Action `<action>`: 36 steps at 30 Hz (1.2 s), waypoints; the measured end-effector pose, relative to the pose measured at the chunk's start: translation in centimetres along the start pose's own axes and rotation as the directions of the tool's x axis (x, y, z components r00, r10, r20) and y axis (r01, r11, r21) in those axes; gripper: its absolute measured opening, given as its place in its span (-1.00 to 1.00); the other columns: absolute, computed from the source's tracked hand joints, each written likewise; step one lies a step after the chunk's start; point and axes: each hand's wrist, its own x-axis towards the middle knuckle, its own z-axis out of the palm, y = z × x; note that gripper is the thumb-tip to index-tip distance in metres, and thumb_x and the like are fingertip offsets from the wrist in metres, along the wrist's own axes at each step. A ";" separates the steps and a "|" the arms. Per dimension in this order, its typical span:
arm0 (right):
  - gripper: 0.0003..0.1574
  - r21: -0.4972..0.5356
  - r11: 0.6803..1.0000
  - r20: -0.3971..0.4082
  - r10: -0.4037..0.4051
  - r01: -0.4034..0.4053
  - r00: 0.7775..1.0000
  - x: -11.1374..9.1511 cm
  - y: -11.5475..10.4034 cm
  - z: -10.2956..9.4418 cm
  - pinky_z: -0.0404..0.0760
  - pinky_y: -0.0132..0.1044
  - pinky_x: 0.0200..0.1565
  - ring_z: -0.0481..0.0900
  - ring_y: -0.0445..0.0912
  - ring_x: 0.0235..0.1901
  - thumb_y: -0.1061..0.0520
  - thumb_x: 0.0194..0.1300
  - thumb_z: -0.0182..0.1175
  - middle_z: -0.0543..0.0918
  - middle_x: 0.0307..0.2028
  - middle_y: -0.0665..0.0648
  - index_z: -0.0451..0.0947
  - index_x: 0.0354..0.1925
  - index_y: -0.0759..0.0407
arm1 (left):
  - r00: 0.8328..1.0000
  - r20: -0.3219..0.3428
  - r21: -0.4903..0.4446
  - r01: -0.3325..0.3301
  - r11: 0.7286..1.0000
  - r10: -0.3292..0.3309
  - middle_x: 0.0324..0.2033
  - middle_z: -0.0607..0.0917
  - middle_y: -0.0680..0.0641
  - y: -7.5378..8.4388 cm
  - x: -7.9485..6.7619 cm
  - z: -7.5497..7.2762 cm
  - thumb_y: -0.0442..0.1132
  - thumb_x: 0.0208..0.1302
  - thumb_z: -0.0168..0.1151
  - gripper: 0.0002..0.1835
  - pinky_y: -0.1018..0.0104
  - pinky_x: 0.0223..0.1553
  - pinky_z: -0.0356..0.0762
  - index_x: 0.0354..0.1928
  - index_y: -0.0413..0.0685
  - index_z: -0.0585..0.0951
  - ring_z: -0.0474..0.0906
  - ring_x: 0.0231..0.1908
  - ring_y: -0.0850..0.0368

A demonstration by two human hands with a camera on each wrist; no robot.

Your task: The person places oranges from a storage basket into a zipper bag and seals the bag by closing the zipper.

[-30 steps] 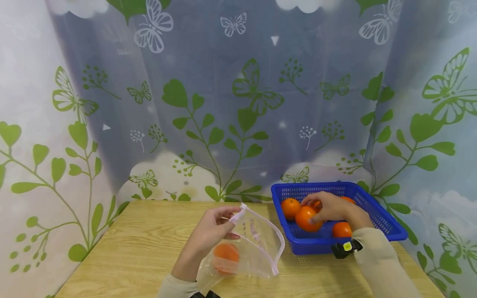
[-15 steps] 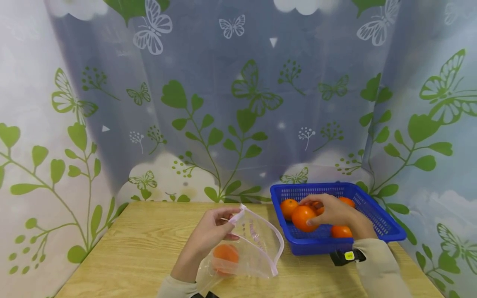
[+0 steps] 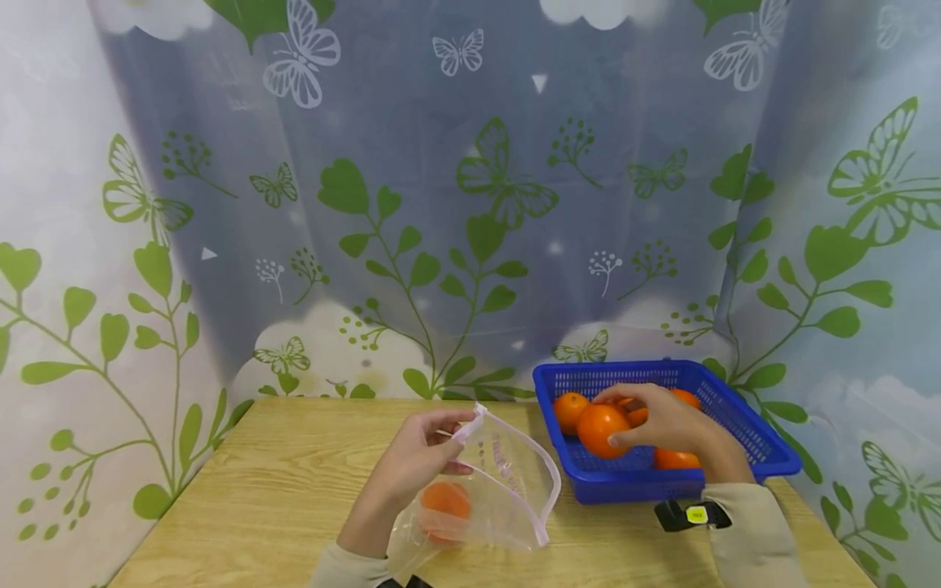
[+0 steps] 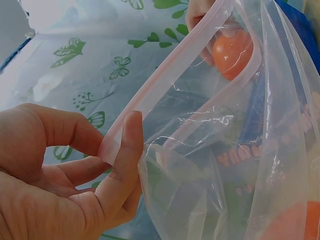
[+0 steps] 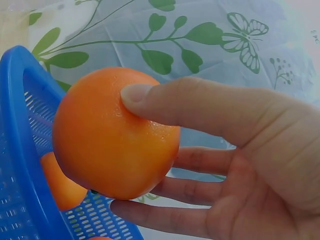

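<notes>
Pinching the pale pink rim of a clear bag [image 3: 507, 486] at about 11 o'clock were the fingers [image 4: 127, 155] of the left hand [image 3: 415, 457]. Pink lettering [image 4: 237, 156] on it was too blurry to read, sorry. The right hand [image 3: 665, 420] had an orange [image 3: 603, 431] gripped at its 9 o'clock, in or just over the blue basket [image 3: 625, 490], at the bag's 2 o'clock.
</notes>
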 end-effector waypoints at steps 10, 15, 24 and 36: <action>-0.36 0.036 0.999 -0.013 0.001 -0.001 1.000 -1.0 -0.4 0.2 0.75 0.09 0.02 0.63 0.25 0.12 0.06 0.19 0.51 0.65 0.16 0.32 0.58 0.21 0.12 | 1.000 0.001 -0.001 -0.001 1.000 0.001 -0.09 0.53 -0.27 0.1 0.0 0.2 -0.51 0.45 0.08 -0.60 0.29 -0.23 0.82 0.29 -0.37 0.55 0.56 -0.22 0.11; -0.35 0.051 0.999 -0.028 -0.003 0.004 1.000 -1.3 -0.6 0.2 0.75 0.12 0.02 0.63 0.25 0.12 0.06 0.20 0.51 0.64 0.18 0.33 0.57 0.22 0.12 | 1.000 0.003 0.004 -0.005 1.000 0.005 -0.09 0.53 -0.26 0.0 0.0 0.2 -0.51 0.45 0.08 -0.59 0.29 -0.23 0.82 0.29 -0.36 0.55 0.56 -0.23 0.12; -0.34 0.051 0.998 -0.073 -0.032 0.035 0.997 -2.3 -0.9 1.0 0.77 -0.24 -0.07 0.64 0.19 0.07 0.08 0.17 0.52 0.55 0.19 0.35 0.58 0.22 0.13 | 1.000 0.024 -0.013 -0.009 1.000 0.009 -0.15 0.57 -0.15 -0.2 -0.1 0.1 -0.50 0.45 0.11 -0.60 0.29 -0.21 0.82 0.28 -0.38 0.55 0.56 -0.22 0.13; -0.33 0.054 0.997 -0.113 -0.050 0.057 0.992 -3.1 -0.7 1.7 0.75 -0.39 -0.10 0.61 -0.17 0.00 0.02 0.19 0.52 0.64 0.14 0.27 0.59 0.24 0.10 | 1.000 0.016 -0.004 -0.010 1.000 0.010 -0.09 0.56 -0.28 -0.1 0.0 0.1 -0.50 0.43 0.10 -0.59 0.30 -0.23 0.82 0.28 -0.37 0.55 0.56 -0.24 0.13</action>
